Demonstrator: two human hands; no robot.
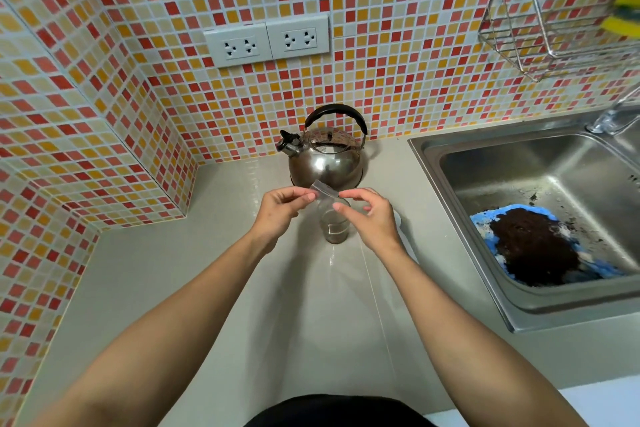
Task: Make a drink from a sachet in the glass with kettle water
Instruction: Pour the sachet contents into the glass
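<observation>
Your two hands meet over the clear drinking glass, which stands on the pale grey table just in front of the round stainless-steel kettle with the black arched handle. The kettle sits near the table's back edge, against the red-and-orange mosaic wall, spout turned to the left.

Between your hands is the small, clear, shiny sachet, held right above the rim of the glass. Your left hand pinches its left end between thumb and fingertip, a closed grip on the sachet. Your right hand has thumb and forefinger pinched at its right end, with the other fingers curled loosely (whether the sachet is already torn open cannot be made out from here).

Judging by this pose, you are at the opening-and-emptying step: the sachet is at the mouth of the glass. There seems to be a thin pale layer at the bottom of the glass, but it is too faint to say whether that is powder or only the thick base.

The next move calls for keeping the open end directly over the rim, tipping it down so that nothing lands on the table. After that one hand must be free for the kettle handle, and the glass will want steadying, as it is narrow and light.

To the right, the steel sink holds a blue cloth with dark grounds, well apart from your work.
</observation>
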